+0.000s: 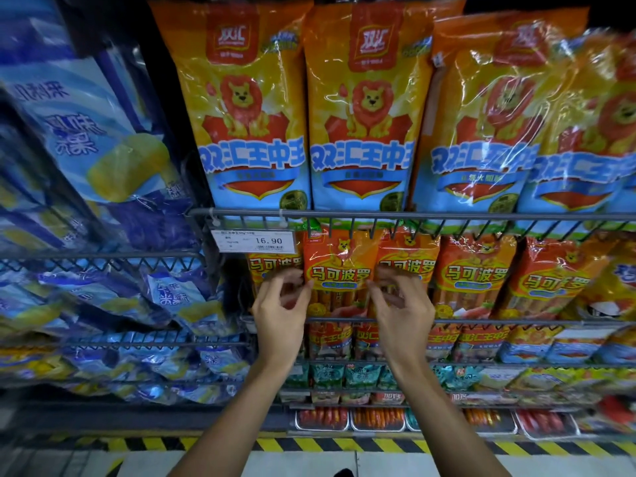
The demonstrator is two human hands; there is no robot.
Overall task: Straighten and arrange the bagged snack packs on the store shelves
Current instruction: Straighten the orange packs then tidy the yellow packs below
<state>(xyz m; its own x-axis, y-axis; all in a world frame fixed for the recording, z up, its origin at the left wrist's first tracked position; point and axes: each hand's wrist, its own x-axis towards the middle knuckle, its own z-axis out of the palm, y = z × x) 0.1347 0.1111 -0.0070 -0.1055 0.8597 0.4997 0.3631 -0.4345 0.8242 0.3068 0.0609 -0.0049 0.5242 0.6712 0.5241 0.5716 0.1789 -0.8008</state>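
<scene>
We pinch the orange pack (339,270) by both edges: left hand (280,309) on its left side, right hand (401,304) on its right, fingers curled.

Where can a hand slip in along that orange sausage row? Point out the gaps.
The dark gap at the row's left end, under the price tag, beside the left hand. Rightward it is crowded: the orange packs stand edge to edge, the centre pack flanked by both hands, right hand.
</scene>
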